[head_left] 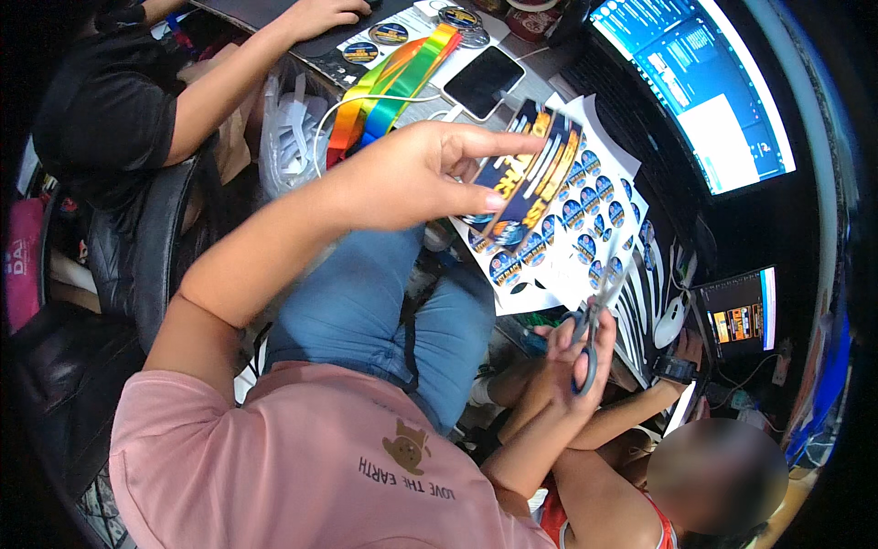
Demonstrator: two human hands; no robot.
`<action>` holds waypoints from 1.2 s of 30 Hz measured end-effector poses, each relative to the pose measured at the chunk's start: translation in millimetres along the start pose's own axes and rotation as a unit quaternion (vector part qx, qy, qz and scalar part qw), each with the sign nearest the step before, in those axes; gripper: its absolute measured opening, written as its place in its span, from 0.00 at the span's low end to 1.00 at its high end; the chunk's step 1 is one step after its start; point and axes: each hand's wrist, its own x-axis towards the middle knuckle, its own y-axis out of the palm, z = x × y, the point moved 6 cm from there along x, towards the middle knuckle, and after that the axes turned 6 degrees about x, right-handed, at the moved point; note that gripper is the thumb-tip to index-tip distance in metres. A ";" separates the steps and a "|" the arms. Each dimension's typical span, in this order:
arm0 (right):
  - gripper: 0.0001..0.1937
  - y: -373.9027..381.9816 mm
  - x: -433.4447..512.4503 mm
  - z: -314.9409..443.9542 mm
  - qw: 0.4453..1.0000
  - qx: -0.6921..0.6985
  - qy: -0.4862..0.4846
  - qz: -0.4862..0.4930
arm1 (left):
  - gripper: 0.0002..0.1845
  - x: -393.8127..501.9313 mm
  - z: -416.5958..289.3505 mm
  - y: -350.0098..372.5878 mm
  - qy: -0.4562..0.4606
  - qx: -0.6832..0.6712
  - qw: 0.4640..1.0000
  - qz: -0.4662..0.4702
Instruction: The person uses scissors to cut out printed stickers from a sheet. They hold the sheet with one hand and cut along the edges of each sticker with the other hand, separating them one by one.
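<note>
My left hand (439, 180) pinches a dark printed paper piece (531, 182) with gold and white lettering between thumb and fingers. It is held above white sheets (528, 288) printed with several round blue labels (588, 200). In my right hand (602, 353) is a pair of scissors (591, 321) with grey-blue handles, with my fingers about the handle loops. The scissor blades point up towards the sheets and are blurred, so how far apart they are cannot be told. The scissors look apart from the printed piece.
Rainbow ribbons (401, 79), a smartphone (484, 82) and round medals (388, 33) lie on the desk. A plastic bag (274, 147) holds paper scraps. Monitor (693, 89), smaller screen (744, 312) and white mouse (667, 322) stand right. Co-workers' arms (230, 103) reach in from both sides.
</note>
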 end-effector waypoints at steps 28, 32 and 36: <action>0.47 108.3 -8.4 -24.3 0.999 0.039 0.022 -0.019 | 0.38 -18.1 -38.4 34.4 0.061 0.079 0.983 -0.155; 0.47 108.7 -8.9 -25.5 0.999 0.035 0.025 -0.021 | 0.38 -19.5 -40.2 34.0 0.062 0.100 0.982 -0.148; 0.47 109.3 -9.5 -26.5 0.999 0.033 0.030 -0.027 | 0.38 -18.8 -36.0 32.9 0.083 0.099 0.980 -0.150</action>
